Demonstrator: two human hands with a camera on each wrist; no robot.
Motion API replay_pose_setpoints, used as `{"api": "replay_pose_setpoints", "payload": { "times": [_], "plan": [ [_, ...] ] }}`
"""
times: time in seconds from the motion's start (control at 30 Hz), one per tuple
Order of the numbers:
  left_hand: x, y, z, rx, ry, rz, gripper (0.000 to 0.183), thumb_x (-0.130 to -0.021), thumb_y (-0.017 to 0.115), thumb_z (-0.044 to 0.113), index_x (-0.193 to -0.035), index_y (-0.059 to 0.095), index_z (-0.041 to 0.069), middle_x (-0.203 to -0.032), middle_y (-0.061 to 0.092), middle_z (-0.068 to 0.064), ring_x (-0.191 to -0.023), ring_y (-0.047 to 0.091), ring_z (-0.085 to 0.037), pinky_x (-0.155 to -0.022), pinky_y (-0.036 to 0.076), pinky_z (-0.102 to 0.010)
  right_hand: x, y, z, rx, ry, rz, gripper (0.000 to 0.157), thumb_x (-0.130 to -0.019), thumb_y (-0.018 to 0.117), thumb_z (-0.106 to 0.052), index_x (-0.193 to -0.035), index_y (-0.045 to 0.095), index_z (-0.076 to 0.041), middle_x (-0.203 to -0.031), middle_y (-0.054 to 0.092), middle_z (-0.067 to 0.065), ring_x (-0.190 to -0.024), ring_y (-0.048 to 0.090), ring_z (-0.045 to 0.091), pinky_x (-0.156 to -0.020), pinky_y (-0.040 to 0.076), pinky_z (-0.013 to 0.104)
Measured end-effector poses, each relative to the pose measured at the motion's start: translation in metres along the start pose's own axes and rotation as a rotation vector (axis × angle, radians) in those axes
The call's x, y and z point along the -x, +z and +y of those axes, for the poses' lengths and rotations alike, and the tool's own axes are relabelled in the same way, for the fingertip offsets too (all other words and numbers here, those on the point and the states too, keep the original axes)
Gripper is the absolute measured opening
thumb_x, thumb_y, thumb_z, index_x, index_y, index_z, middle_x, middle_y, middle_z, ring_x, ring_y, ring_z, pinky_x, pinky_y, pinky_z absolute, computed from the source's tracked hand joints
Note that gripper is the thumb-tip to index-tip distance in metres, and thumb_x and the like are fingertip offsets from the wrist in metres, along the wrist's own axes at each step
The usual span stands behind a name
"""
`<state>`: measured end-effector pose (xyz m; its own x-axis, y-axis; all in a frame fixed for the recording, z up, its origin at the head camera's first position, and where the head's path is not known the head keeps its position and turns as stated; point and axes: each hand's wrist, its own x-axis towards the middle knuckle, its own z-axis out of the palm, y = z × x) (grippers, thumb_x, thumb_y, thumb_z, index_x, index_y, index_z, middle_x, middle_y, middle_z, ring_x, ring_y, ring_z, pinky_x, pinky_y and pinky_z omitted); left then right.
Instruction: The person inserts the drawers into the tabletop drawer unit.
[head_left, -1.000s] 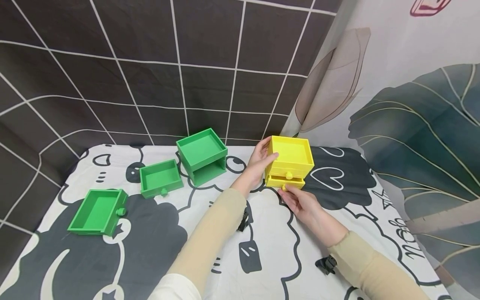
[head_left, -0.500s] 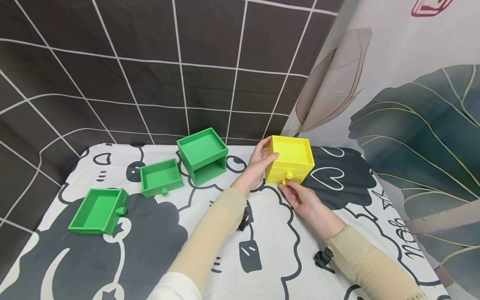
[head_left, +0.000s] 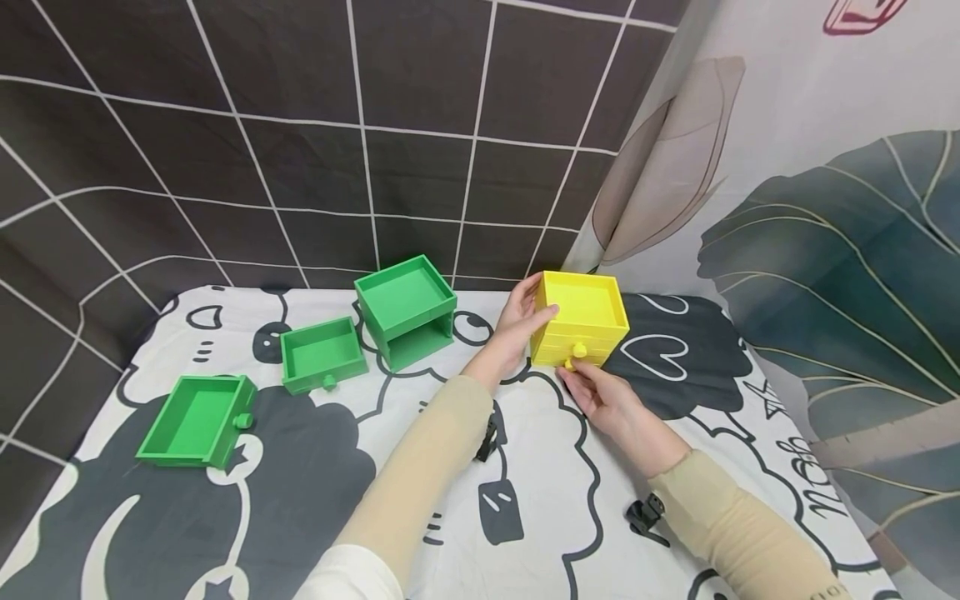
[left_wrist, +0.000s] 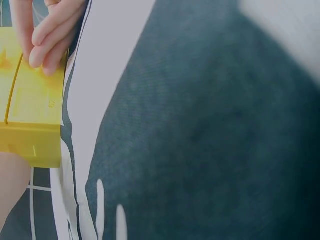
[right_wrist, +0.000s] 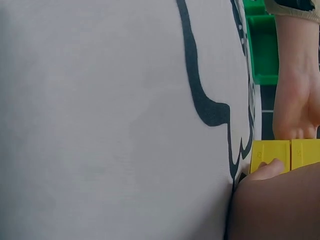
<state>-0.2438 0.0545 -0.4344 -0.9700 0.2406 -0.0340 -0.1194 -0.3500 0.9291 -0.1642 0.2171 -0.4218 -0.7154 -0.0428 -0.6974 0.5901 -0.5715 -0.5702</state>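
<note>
In the head view a small yellow drawer cabinet [head_left: 581, 298] stands upright at the back right of the cloth, with an open tray top. My left hand [head_left: 516, 332] grips its left side, thumb over the top rim. At the front, both drawers sit flush, an upper knob [head_left: 579, 350] above a lower one. My right hand [head_left: 613, 407] pinches the lower knob [head_left: 568, 364], partly covering it. The left wrist view shows the right hand's fingers [left_wrist: 52, 37] at the cabinet's front. From the right wrist, the left palm [right_wrist: 296, 100] appears against the cabinet.
A green cabinet shell [head_left: 405, 308] with a hollow front stands left of the yellow one. Two loose green drawers, a nearer one [head_left: 197, 421] and a farther one [head_left: 322, 356], lie farther left on the patterned cloth [head_left: 525, 450]. A dark gridded curtain [head_left: 300, 167] hangs behind.
The yellow cabinet's lower drawer, partly out a second ago, has slid in flush, with my right hand moving along at its knob. My left hand has stayed put.
</note>
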Motion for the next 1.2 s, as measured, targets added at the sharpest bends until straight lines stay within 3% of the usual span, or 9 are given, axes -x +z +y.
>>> {"api": "replay_pose_setpoints", "payload": {
  "times": [0.67,1.2],
  "plan": [
    [0.0007,-0.0022,0.001,-0.038,0.012,0.006,0.074,-0.097,0.071,0.004,-0.163,0.039,0.016,-0.17,0.038,-0.006,-0.161,0.034,-0.023,-0.136,0.029,-0.033,0.004,-0.0014,0.0036,0.024,-0.05,-0.01,0.022,-0.106,0.064,-0.01,-0.087,0.074,-0.005,-0.081,0.08,0.004,-0.079,0.08,0.009,-0.086,0.064,0.015],
    [0.0051,-0.0006,0.0071,-0.097,0.005,0.036,0.074,-0.097,0.074,0.007,-0.162,0.04,0.017,-0.168,0.041,-0.006,-0.159,0.036,-0.026,-0.135,0.032,-0.038,0.0004,-0.0012,0.0017,0.018,-0.034,0.017,0.023,-0.108,0.061,-0.011,-0.088,0.073,-0.009,-0.083,0.08,0.005,-0.08,0.081,0.01,-0.091,0.064,0.016]
  ]
}}
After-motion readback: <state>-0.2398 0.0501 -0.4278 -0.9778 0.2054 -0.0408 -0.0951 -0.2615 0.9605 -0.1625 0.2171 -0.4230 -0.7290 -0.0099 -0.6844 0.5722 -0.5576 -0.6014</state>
